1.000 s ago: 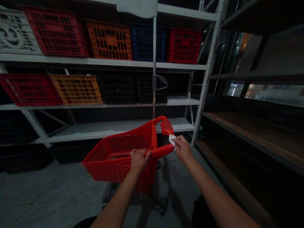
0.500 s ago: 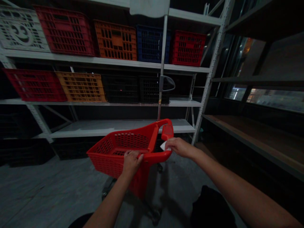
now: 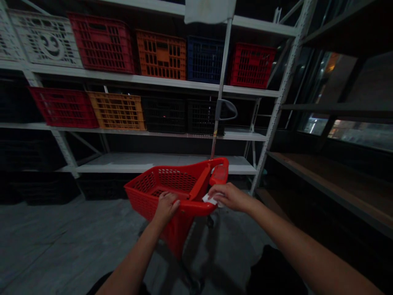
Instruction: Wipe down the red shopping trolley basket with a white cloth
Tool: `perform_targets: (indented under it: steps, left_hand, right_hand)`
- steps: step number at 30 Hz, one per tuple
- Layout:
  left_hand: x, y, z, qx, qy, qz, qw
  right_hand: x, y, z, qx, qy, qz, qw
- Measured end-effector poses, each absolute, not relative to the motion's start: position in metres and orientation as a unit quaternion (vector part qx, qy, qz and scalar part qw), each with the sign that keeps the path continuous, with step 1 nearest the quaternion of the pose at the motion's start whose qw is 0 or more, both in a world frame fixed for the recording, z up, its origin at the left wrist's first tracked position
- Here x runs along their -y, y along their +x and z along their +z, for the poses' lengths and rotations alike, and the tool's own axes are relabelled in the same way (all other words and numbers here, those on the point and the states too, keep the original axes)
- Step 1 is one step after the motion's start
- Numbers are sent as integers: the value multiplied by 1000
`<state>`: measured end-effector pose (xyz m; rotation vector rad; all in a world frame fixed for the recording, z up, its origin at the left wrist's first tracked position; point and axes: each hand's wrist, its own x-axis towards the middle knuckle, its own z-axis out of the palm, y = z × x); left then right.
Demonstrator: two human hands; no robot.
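Observation:
In front of me stands a red plastic shopping cart with perforated basket walls. My left hand is closed over the near side of its rim, close to where the handle begins. A white wipe is pinched in the fingers of my right hand, pressed against the handle bar near its corner. Part of the wipe is hidden under those fingers. Beyond that hand is the handle's red middle panel. A metal pole with a grey loop grip rises behind the cart.
White metal shelving spans the back with several plastic crates, among them an orange crate and a yellow crate. At the right, wooden shelves reach toward me. Grey concrete floor lies underneath.
My right hand has slid the wipe along the handle toward the near corner. The cart has turned a little, and the whole view has shifted so the shelves appear farther right.

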<state>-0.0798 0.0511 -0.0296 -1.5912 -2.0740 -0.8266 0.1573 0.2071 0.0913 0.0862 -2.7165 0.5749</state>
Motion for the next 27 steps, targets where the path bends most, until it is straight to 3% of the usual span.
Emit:
perform_targets:
  steps: [6, 10, 14, 18, 22, 27]
  left_hand:
    - [-34, -89, -24, 746, -566, -299, 183]
    - [-23, -43, 5, 762, -481, -364, 235]
    - [-28, 26, 36, 751, -547, -312, 199]
    - [-38, 51, 42, 793, -520, -246, 198]
    - [-38, 40, 37, 807, -510, -214, 209]
    - [-29, 30, 33, 806, -499, -213, 236]
  right_hand:
    - [-226, 143, 87, 966, -2, 123, 229]
    - [-215, 135, 80, 966, 14, 100, 236]
    - [-200, 124, 95, 978, 88, 109, 153]
    - [-203, 97, 116, 991, 132, 4, 29]
    - [-216, 66, 125, 989, 105, -107, 22]
    - [-217, 66, 130, 991, 128, -48, 12]
